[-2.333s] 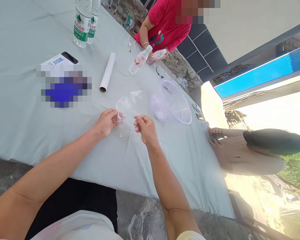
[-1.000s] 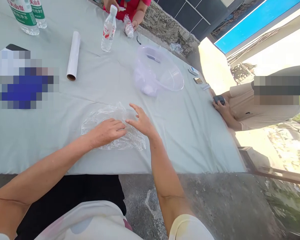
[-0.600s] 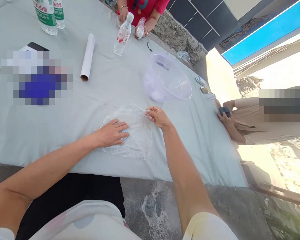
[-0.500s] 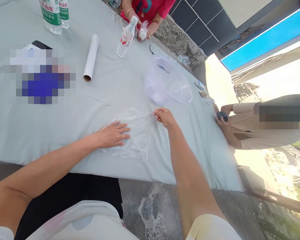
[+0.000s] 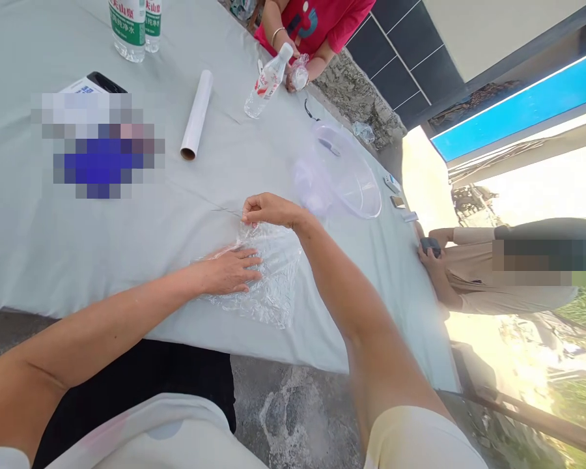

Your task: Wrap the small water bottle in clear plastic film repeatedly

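Note:
A crinkled sheet of clear plastic wrap (image 5: 278,280) lies on the cloth-covered table in front of me. My left hand (image 5: 232,270) rests flat on the sheet's left part, fingers spread. At the sheet's far edge, my right hand (image 5: 266,212) pinches the film between thumb and fingers, lifting it slightly. Beyond and to the right stands a translucent plastic basin (image 5: 359,185) tilted in look, with a knife-like item (image 5: 329,148) seen in it. Farther left lies a white roll of wrap (image 5: 198,114) with a brown cardboard core.
Across the table a person in a red shirt (image 5: 317,19) holds a plastic-wrapped bundle (image 5: 300,75) beside a water bottle (image 5: 268,81). Larger bottles (image 5: 128,29) stand at the far left, near a blurred blue item (image 5: 107,163). Another person (image 5: 434,254) sits at the right, holding a dark object.
My right hand has moved left along the sheet's far edge, its fingers still closed on the film. My left hand stays flat on the sheet. The camera view has shifted slightly.

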A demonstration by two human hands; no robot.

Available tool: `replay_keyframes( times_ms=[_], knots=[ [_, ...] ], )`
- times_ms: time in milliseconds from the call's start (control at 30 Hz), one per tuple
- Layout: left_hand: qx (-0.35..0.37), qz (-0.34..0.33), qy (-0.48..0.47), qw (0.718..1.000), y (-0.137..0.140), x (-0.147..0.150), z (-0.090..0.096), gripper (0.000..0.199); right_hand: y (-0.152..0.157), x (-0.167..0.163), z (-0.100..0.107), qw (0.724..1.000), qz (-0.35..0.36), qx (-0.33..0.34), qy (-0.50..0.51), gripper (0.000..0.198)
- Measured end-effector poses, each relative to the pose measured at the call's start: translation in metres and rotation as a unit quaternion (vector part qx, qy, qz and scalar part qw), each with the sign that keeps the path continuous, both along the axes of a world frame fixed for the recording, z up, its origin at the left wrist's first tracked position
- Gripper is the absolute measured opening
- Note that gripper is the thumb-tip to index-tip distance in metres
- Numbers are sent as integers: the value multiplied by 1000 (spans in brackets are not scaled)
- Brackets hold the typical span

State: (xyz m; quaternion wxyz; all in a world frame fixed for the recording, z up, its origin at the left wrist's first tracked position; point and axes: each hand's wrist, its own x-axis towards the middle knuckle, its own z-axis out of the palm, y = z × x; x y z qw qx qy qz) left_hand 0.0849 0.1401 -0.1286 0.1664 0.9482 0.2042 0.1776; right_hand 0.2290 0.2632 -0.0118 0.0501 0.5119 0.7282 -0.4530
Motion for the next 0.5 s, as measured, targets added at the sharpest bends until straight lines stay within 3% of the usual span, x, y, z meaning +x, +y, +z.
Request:
replay_keyframes(
  times_ms=[67,167,267,367,433,500],
  knots=[
    [11,8,-6,1000,0,1,2,41,19,-8,-3,994,-26,28,105,18],
    [31,32,-20,999,0,2,7,59,49,-24,-11,985,-12,56,162,17],
    [42,71,-17,996,0,1,14,73,74,-44,-22,990,33,51,124,18],
    [-5,149,8,989,1,0,18,91,102,-53,-31,994,80,50,53,17],
    [-54,201,27,978,2,0,18,104,127,-50,-34,995,38,94,10,16],
    [-86,222,37,971,3,0,17,108,160,-43,-35,977,-79,200,-12,16]
  ],
)
